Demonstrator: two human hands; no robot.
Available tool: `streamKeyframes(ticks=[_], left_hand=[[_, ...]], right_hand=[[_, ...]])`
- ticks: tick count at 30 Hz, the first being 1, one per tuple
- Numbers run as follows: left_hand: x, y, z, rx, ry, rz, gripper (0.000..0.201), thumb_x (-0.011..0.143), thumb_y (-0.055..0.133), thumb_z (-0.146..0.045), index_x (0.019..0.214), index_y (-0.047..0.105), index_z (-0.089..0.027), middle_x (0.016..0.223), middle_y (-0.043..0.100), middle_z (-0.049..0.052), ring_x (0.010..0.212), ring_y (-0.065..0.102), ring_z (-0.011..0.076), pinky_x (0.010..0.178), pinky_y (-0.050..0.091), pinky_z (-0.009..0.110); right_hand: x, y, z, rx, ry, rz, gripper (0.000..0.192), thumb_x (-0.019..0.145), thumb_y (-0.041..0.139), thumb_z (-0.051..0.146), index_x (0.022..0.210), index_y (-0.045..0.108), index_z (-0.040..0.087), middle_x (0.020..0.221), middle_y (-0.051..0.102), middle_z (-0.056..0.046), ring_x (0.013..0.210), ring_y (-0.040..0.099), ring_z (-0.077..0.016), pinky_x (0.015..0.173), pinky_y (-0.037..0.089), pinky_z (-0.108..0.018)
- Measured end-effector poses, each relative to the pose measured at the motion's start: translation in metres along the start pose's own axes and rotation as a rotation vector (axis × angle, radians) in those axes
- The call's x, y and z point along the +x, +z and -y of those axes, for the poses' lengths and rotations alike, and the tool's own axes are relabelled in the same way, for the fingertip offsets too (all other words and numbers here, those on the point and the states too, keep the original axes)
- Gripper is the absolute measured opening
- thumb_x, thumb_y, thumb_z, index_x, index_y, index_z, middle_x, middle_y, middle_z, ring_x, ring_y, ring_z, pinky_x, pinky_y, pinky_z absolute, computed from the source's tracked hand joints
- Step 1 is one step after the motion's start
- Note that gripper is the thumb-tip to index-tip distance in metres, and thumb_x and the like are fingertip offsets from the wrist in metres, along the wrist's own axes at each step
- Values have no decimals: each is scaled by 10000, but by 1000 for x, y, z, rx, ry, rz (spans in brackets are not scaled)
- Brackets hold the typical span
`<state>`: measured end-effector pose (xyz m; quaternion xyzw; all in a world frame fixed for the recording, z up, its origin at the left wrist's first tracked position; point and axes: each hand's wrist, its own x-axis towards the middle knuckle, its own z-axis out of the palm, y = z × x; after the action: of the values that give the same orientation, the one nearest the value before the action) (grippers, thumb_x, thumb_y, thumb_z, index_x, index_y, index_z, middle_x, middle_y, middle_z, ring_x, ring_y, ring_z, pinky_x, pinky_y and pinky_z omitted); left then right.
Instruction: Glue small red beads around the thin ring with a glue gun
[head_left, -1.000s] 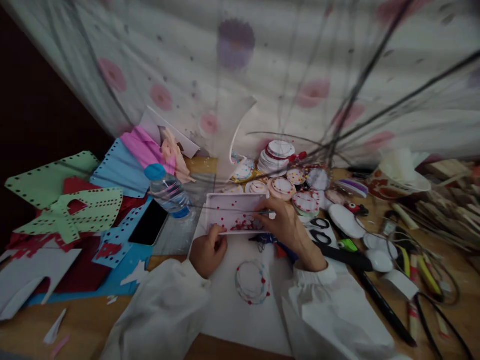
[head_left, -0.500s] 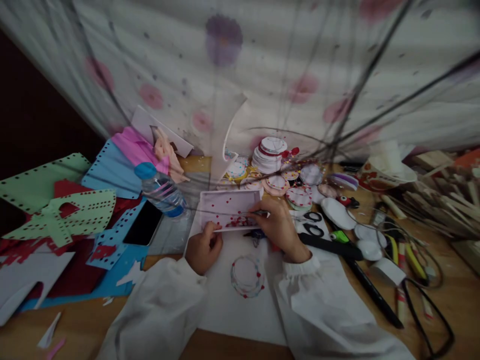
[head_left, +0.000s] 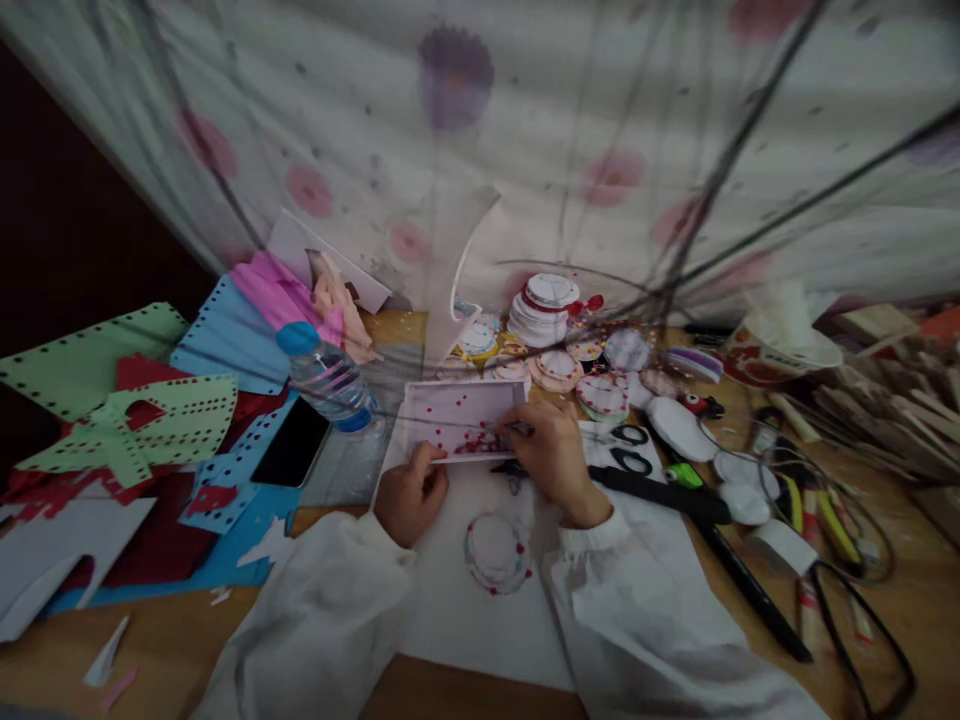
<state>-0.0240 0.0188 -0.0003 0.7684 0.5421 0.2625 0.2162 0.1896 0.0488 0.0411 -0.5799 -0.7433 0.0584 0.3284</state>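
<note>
A shallow white box [head_left: 421,388] with small red beads [head_left: 480,438] scattered in it lies on white paper. My left hand [head_left: 411,495] is closed on the box's near left rim, thumb and finger pinching the edge. Over the right side of the box, my right hand [head_left: 556,455] pinches thin tweezers [head_left: 517,427], whose tips point left among the beads; they are partly hidden by the fingers. Nearer to me, a round white disc [head_left: 495,545] ringed with red and pale blue beads rests on the paper [head_left: 450,620], between my forearms.
Beaded discs [head_left: 559,368] and a stack of white discs [head_left: 544,310] stand behind the box. Scissors [head_left: 630,450] and a black rod-shaped tool [head_left: 667,492] lie right. A water bottle [head_left: 330,385], a phone [head_left: 291,445] and coloured sheets [head_left: 67,360] fill the left.
My right hand has shifted slightly down and left over the beads, with the tweezers still in it. My left hand keeps its place on the box rim. The whole view has moved slightly.
</note>
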Motion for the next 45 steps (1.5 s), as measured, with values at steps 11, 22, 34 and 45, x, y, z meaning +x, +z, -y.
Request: streamKeyframes(ticks=[11, 22, 34, 45], left_hand=[[1, -1, -1, -47, -25, 1, 385, 860, 424, -202, 1243, 462, -194, 611, 574, -50, 542, 560, 122, 567, 405, 217], [2, 3, -13, -738, -103, -88, 185, 821, 542, -289, 958, 574, -170, 606, 540, -43, 469, 472, 81, 464, 374, 192], [-12, 29, -48, -983, -300, -23, 127, 748, 623, -240, 793, 697, -147, 634, 596, 1, 531, 484, 86, 489, 377, 190], [-12, 25, -47, -934, -233, 47, 89, 764, 631, -221, 803, 673, -153, 696, 615, 11, 616, 528, 104, 562, 415, 200]], right_hand=[[-2, -26, 17, 275, 13, -228, 93, 747, 726, 289, 698, 693, 216, 668, 690, 2, 567, 562, -143, 689, 396, -327], [-75, -38, 3, 563, 259, -316, 70, 742, 730, 272, 778, 706, 218, 752, 712, -26, 724, 642, -191, 669, 473, -327], [-93, -18, 17, 566, 261, -287, 54, 740, 734, 259, 732, 688, 232, 749, 707, -12, 725, 636, -187, 678, 477, -331], [-94, -14, 17, 554, 230, -270, 62, 755, 721, 260, 734, 681, 218, 709, 684, -18, 686, 615, -179, 675, 472, -345]])
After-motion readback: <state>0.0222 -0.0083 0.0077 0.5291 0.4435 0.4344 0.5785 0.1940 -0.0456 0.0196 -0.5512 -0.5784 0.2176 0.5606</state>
